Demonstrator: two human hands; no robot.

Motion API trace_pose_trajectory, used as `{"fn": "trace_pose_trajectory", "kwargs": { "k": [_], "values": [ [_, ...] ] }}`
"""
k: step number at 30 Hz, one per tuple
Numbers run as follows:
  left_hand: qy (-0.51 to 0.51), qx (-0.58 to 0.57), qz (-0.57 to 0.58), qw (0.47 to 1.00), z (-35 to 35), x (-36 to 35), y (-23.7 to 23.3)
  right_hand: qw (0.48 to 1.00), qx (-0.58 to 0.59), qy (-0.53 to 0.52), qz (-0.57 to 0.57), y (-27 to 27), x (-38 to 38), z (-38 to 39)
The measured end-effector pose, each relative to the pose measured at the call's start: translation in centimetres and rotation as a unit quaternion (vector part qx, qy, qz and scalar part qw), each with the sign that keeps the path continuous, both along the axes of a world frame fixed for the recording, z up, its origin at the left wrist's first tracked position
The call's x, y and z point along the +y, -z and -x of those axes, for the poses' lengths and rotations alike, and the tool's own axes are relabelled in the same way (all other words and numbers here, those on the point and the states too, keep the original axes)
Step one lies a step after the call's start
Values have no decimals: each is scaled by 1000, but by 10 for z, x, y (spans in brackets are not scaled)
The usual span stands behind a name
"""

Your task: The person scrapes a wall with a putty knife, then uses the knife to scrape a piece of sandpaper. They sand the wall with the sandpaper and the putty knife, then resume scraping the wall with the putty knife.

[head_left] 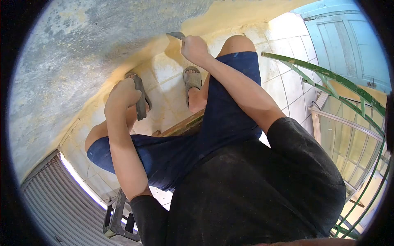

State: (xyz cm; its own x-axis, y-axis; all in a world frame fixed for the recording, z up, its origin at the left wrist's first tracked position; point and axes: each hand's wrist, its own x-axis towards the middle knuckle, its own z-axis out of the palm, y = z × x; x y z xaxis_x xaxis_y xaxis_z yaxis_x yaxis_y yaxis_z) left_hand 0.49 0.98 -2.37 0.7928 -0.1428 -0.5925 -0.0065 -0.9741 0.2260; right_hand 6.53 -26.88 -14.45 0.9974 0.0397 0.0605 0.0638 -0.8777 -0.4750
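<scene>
My right hand (195, 50) is closed around the handle of a putty knife (176, 35); its metal blade points left, close to the lower part of the wall (86, 45). That wall is patchy grey above and yellow along its lower band. My left hand (123, 96) is a closed fist by the wall's foot, gripping a long, dark grey, flat tool (141, 100) seen nearly edge-on. Its exact kind is not clear. Beneath the hands, my sandalled feet rest on the tiled floor (166, 88), which has yellowish smears.
I sit on a low wooden seat (182, 125). Green metal bars (324, 69) and a pale metal frame (347, 123) stand at right, near a light blue door (344, 45). A ribbed grey shutter (61, 201) and a dark plastic object (117, 217) are at lower left.
</scene>
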Motion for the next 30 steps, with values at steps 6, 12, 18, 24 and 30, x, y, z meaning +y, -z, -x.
{"fn": "trace_pose_trajectory", "kwargs": {
  "k": [6, 12, 18, 24, 30],
  "values": [
    [-34, 69, -30, 997, -1, -10, -16, 1000, 19, -20, 4, 3, 1, -3],
    [-35, 117, -49, 991, -3, -14, -26, 999, 39, 9, 15, -1, 2, -1],
    [-16, 59, -44, 997, -4, -9, -19, 1000, -24, -5, -17, -1, 0, 1],
    [-20, 85, -26, 996, -4, -9, -18, 1000, -11, -14, 2, 16, -3, -6],
    [1, 8, -16, 1000, 1, 1, 3, 1000, 17, -3, -11, 6, 1, -4]
  ]
}}
